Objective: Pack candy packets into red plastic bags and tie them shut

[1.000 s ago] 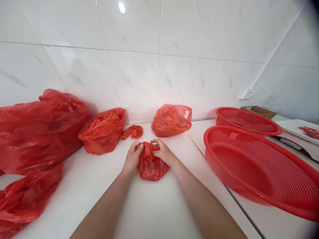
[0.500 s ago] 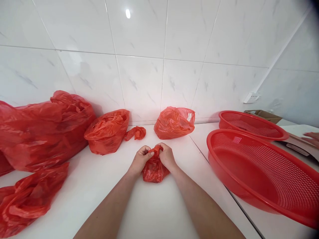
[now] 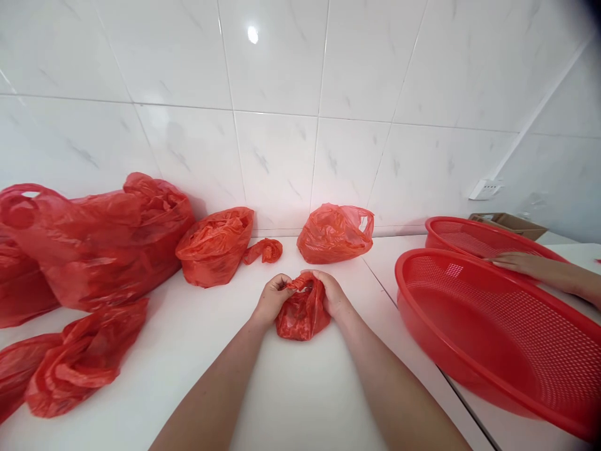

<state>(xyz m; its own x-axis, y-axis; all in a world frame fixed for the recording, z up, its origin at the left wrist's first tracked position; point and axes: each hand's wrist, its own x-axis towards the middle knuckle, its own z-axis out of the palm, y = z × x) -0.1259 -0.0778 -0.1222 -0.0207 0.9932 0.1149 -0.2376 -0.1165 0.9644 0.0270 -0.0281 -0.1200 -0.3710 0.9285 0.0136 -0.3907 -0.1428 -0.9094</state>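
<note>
A small red plastic bag (image 3: 303, 318) with something inside rests on the white table in front of me. My left hand (image 3: 273, 299) pinches the left side of its gathered top between thumb and fingers. On the other side, my right hand (image 3: 332, 293) grips the bag's upper right edge, its fingers partly behind the plastic. Between the two hands the bag's mouth is slightly parted. What the bag contains cannot be made out. A short twisted piece of red plastic bag (image 3: 263, 250) lies just beyond my left hand.
Filled red bags stand along the tiled wall: a large one (image 3: 117, 244), a medium one (image 3: 216, 247) and one with a handle loop (image 3: 334, 235). A crumpled bag (image 3: 89, 357) lies front left. Two red baskets (image 3: 462, 326) occupy the right, where another person's hand (image 3: 521, 262) touches a rim.
My right hand has shifted outward, and the bag's top has spread wider. The other person's hand has reached in from the right to the baskets. The view has turned slightly left.
</note>
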